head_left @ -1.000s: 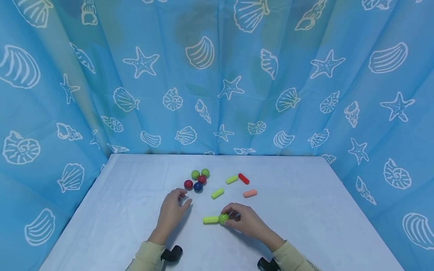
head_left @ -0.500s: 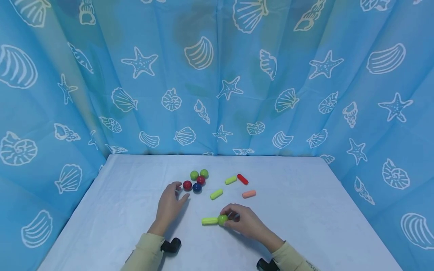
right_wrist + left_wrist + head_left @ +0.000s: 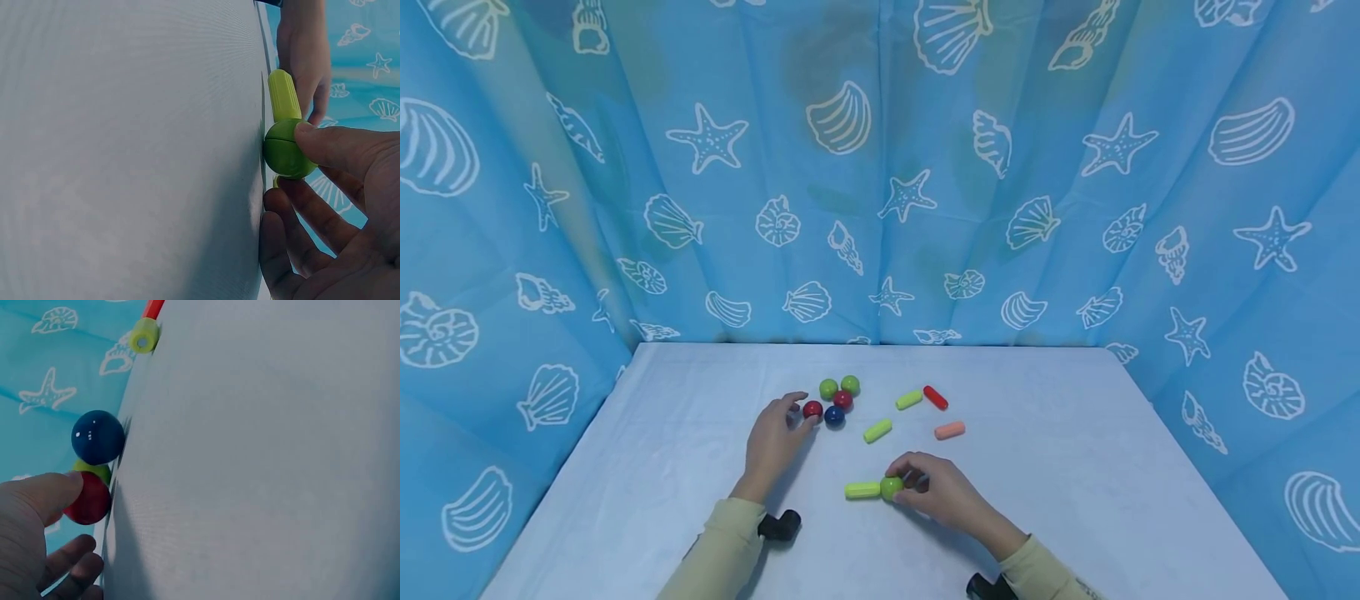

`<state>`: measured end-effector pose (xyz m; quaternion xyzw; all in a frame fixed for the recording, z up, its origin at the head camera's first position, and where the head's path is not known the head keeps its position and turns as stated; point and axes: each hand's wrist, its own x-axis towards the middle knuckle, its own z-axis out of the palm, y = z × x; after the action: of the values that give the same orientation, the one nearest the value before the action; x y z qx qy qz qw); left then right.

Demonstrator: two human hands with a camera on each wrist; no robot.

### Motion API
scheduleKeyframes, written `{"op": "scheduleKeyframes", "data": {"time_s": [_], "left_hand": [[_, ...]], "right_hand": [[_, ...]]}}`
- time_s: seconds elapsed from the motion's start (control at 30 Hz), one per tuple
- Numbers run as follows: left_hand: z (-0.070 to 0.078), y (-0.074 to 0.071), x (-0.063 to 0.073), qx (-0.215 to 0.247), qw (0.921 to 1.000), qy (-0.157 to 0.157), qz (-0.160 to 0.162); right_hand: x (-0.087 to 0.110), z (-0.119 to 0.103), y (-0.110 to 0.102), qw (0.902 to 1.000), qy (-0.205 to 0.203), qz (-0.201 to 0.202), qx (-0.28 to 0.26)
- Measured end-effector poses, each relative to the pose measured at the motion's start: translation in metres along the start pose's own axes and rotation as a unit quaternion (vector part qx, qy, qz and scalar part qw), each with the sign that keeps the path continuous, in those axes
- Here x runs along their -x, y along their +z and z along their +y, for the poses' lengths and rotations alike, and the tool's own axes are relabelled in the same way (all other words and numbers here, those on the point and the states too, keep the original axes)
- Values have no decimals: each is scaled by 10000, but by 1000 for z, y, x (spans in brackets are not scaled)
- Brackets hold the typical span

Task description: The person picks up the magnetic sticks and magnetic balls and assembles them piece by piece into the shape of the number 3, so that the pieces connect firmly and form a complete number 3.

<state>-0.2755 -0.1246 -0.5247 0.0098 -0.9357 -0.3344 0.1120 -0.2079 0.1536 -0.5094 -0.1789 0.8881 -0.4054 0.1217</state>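
Note:
In the head view my left hand (image 3: pixel 772 436) has its thumb and index finger on either side of a red ball (image 3: pixel 812 410). The left wrist view shows the thumb against that red ball (image 3: pixel 91 501); the index fingertip is hidden there. My right hand (image 3: pixel 942 490) pinches a green ball (image 3: pixel 891 488) between thumb and fingers. A lime-green ridged stick (image 3: pixel 862 491) extends leftward from this ball, end against it; both are low at the table. The right wrist view shows the green ball (image 3: pixel 288 153) with the stick (image 3: pixel 284 94) in line with it.
Beside the left hand are a blue ball (image 3: pixel 834 417), another red ball (image 3: pixel 843 400) and two green balls (image 3: pixel 828 389). Right of them lie two lime sticks (image 3: pixel 877 431), a red stick (image 3: pixel 936 397) and a salmon stick (image 3: pixel 950 430). A shell-patterned curtain (image 3: pixel 880 167) hangs behind the white table (image 3: pixel 1045 467).
My left hand has moved forward to the nearest red ball, and its thumb and index finger are now around it. The right hand keeps its hold on the green ball, nearly still.

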Motion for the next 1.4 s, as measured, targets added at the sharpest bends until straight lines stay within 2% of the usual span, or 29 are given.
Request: {"op": "scheduleKeyframes", "data": {"time_s": [0.97, 1.4], "left_hand": [[2, -3, -1, 187, 9996, -4, -226], [3, -9, 10, 457, 9973, -143, -559]], "right_hand": [[0, 1, 0, 10000, -34, 18, -15], [-1, 1, 1, 10000, -40, 47, 28]]}}
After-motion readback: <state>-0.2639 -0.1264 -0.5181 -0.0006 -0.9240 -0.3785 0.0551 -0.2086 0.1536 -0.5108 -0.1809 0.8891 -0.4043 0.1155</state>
